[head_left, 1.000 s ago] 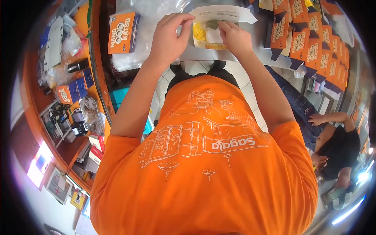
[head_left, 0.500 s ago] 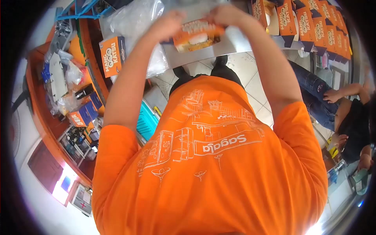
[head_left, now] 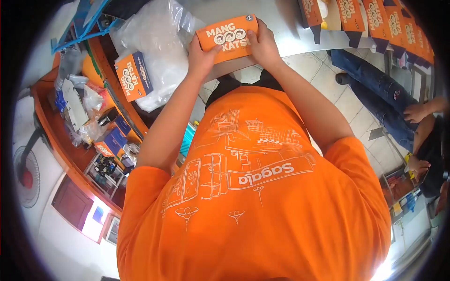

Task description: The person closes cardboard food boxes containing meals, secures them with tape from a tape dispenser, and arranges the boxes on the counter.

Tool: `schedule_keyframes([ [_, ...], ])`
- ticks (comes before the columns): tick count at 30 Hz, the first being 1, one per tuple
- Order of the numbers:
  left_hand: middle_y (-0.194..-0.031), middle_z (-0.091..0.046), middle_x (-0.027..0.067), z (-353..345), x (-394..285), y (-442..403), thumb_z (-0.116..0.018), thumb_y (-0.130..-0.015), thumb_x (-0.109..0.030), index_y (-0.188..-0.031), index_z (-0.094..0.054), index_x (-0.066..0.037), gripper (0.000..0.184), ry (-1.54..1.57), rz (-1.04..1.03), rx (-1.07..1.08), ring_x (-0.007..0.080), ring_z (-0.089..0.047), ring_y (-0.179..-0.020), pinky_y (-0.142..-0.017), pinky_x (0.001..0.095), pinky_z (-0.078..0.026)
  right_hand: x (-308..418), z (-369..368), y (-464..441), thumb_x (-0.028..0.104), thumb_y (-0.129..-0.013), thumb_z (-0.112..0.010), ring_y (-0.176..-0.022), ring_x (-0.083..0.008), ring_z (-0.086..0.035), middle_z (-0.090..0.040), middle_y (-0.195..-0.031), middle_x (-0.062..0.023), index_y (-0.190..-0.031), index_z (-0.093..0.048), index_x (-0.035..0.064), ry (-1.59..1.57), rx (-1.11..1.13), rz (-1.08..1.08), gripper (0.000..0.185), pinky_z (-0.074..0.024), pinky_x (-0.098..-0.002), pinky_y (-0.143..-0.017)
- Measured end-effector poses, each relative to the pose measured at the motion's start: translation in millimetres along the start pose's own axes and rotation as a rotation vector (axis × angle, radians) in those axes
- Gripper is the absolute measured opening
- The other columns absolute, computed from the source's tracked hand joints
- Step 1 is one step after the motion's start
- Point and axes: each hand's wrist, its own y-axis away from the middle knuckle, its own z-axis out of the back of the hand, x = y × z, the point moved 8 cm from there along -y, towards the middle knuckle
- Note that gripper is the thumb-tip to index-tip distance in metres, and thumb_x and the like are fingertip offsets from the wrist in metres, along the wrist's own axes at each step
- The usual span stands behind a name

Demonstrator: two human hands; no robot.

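Note:
Between my two hands is a closed orange food box (head_left: 227, 40) with white "MANG KATSU" lettering on its lid, above the metal counter (head_left: 276, 23). My left hand (head_left: 204, 56) grips the box's left end, thumb on the lid. At the right end my right hand (head_left: 263, 44) holds it the same way, thumb on top near the lettering. The food inside is hidden by the lid. Left of my left hand, clear plastic bags (head_left: 157, 42) lie on the counter, and a second closed orange and blue box (head_left: 133, 76) rests by them.
Several orange boxes (head_left: 349, 16) stand in a row at the upper right, some open with food showing. A co-worker in dark jeans (head_left: 379, 89) is at the right. Shelves with plastic bags (head_left: 91, 100) and a wall fan (head_left: 27, 175) are at the left.
The box was open with rice and other food showing; its lid is now down. My hands have moved from the food and flap to the box's two ends. The view has shifted.

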Motion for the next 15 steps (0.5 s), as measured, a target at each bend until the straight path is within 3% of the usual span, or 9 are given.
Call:
schedule_keyframes([
  [1, -0.129, -0.052, 0.0173, 0, -8, -3, -0.075, -0.083, -0.009, -0.139, -0.044, -0.001, 0.065, -0.003, -0.020, 0.006, 0.0280, -0.055, -0.119, -0.102, 0.0377, -0.044, 2, 1, -3, 0.024, -0.095, -0.055, -0.108, -0.0453, -0.060, -0.059, -0.121, -0.0317, -0.133, -0.046, -0.0079, 0.066, -0.008, -0.012, 0.051, -0.0476, -0.0468, -0.096],
  [2, -0.128, -0.055, 0.0161, -2, -10, -7, -0.073, -0.085, -0.008, -0.138, -0.046, -0.001, 0.061, 0.198, 0.058, 0.019, 0.0258, -0.057, -0.117, -0.101, 0.0372, -0.046, 6, 6, -10, 0.024, -0.095, -0.055, -0.108, -0.0453, -0.060, -0.059, -0.121, -0.0317, -0.133, -0.046, -0.0079, 0.067, -0.030, 0.002, 0.051, -0.0476, -0.0468, -0.096],
  [4, -0.127, -0.058, 0.0150, -2, -16, -11, -0.071, -0.087, -0.007, -0.137, -0.048, -0.002, 0.056, 0.403, 0.112, 0.042, 0.0235, -0.059, -0.115, -0.099, 0.0366, -0.047, 3, 4, -19, 0.027, -0.093, -0.057, -0.104, -0.0445, -0.062, -0.063, -0.112, -0.0318, -0.124, -0.051, -0.0092, 0.041, 0.115, -0.188, 0.049, -0.0492, -0.0475, -0.093],
  [6, -0.120, -0.065, 0.0121, 7, -21, -12, -0.067, -0.090, -0.007, -0.134, -0.053, -0.002, 0.047, 0.220, 0.116, -0.012, 0.0206, -0.062, -0.111, -0.096, 0.0370, -0.049, 16, 18, -29, 0.029, -0.091, -0.058, -0.102, -0.0439, -0.064, -0.065, -0.108, -0.0310, -0.121, -0.054, -0.0094, 0.120, 0.179, -0.188, 0.049, -0.0501, -0.0470, -0.092],
  [10, -0.115, -0.069, 0.0125, 17, -36, -7, -0.067, -0.090, -0.011, -0.132, -0.056, -0.003, 0.044, 0.158, 0.117, 0.073, 0.0211, -0.065, -0.107, -0.091, 0.0356, -0.051, 42, 33, -36, 0.034, -0.086, -0.063, -0.100, -0.0417, -0.066, -0.068, -0.101, -0.0288, -0.109, -0.062, -0.0084, 0.426, 0.371, -0.202, 0.048, -0.0518, -0.0449, -0.090],
  [12, -0.113, -0.070, 0.0151, 20, -41, -5, -0.066, -0.092, -0.019, -0.133, -0.056, -0.004, 0.044, -0.107, 0.069, 0.099, 0.0266, -0.067, -0.106, -0.091, 0.0369, -0.051, 57, 37, -36, 0.034, -0.087, -0.060, -0.100, -0.0419, -0.066, -0.067, -0.106, -0.0292, -0.101, -0.065, -0.0079, 0.489, 0.375, -0.154, 0.045, -0.0520, -0.0462, -0.090],
  [13, -0.116, -0.068, 0.0189, 20, -37, -7, -0.064, -0.094, -0.028, -0.133, -0.055, -0.005, 0.046, -0.252, 0.022, 0.083, 0.0331, -0.066, -0.108, -0.091, 0.0396, -0.051, 62, 31, -33, 0.033, -0.087, -0.059, -0.100, -0.0422, -0.065, -0.066, -0.108, -0.0293, -0.099, -0.066, -0.0078, 0.513, 0.487, -0.140, 0.043, -0.0518, -0.0468, -0.090],
  [14, -0.116, -0.068, 0.0189, 18, -34, -7, -0.064, -0.094, -0.028, -0.133, -0.055, -0.005, 0.046, -0.243, 0.019, 0.082, 0.0331, -0.066, -0.108, -0.091, 0.0396, -0.051, 65, 25, -27, 0.032, -0.088, -0.058, -0.101, -0.0425, -0.065, -0.066, -0.110, -0.0295, -0.096, -0.067, -0.0076, 0.534, 0.599, -0.126, 0.042, -0.0516, -0.0474, -0.090],
  [15, -0.116, -0.068, 0.0199, 19, -41, -1, -0.062, -0.094, -0.030, -0.133, -0.054, -0.005, 0.047, -0.258, 0.015, 0.054, 0.0353, -0.065, -0.109, -0.092, 0.0413, -0.050, 69, 27, -21, 0.032, -0.094, -0.053, -0.104, -0.0460, -0.063, -0.063, -0.114, -0.0326, -0.111, -0.060, -0.0091, 0.469, 0.603, -0.151, 0.046, -0.0498, -0.0494, -0.092],
])
